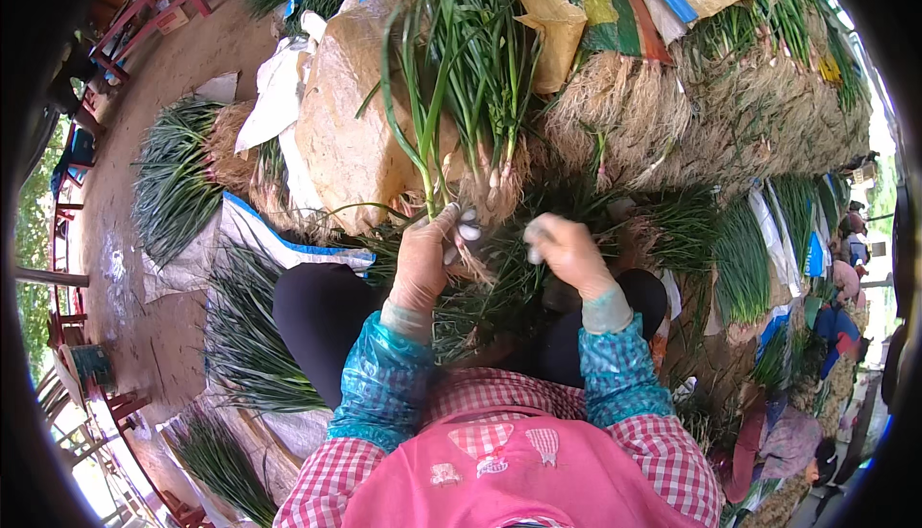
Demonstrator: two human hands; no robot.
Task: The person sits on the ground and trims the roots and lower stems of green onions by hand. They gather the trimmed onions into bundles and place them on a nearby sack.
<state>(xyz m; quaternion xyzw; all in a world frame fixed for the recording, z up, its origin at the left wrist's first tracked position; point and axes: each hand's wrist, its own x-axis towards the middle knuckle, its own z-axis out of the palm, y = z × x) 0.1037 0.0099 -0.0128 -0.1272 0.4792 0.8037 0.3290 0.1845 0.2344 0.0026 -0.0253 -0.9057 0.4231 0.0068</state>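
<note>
My left hand [425, 258], in a thin glove with white-covered fingertips, grips a few green onions [430, 189]. Their leaves point away from me, and pale roots hang out below the thumb. My right hand [574, 254] is blurred, with curled fingers, a short way right of those roots. Whether something is pinched in it is not visible. Just beyond my hands, a loose bunch of green onions [493, 139] lies on a tan plastic sheet [346, 110], roots towards me. Loose green leaves [490, 312] cover the ground between my knees.
Stacked onion bundles [619, 103] with dense roots rise at the front right, partly under woven sacks [612, 2]. More bundles lie on my left [180, 175], beside my left knee [259, 333] and to the right [742, 261]. Other people [839, 333] sit at the far right.
</note>
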